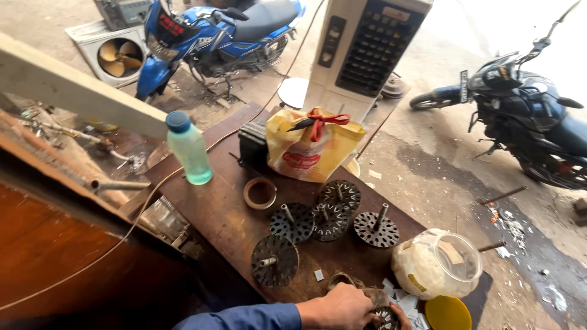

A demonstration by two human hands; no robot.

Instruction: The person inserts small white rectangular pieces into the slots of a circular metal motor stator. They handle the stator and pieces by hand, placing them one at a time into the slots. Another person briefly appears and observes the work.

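Note:
My left hand [341, 307], in a blue sleeve, is at the bottom edge of the brown table [220, 214], closed around a dark round slotted metal part [385, 318] and a bit of brown cloth. Only a fingertip or two of my right hand [402, 315] shows, touching the same part on its right side. The rest of that hand is out of frame. Several similar slotted metal discs with shafts lie just beyond, the nearest one [275, 260] to the left and others [331, 220] in a cluster.
A clear plastic jar [437, 264] lies on its side beside a yellow lid [448, 313] and white paper slips [405, 300]. Farther back are a tape roll [260, 193], a green bottle [189, 150], a yellow bag [312, 145] and a white air cooler [367, 49]. Two motorcycles [214, 33] [529, 119] are parked on the ground.

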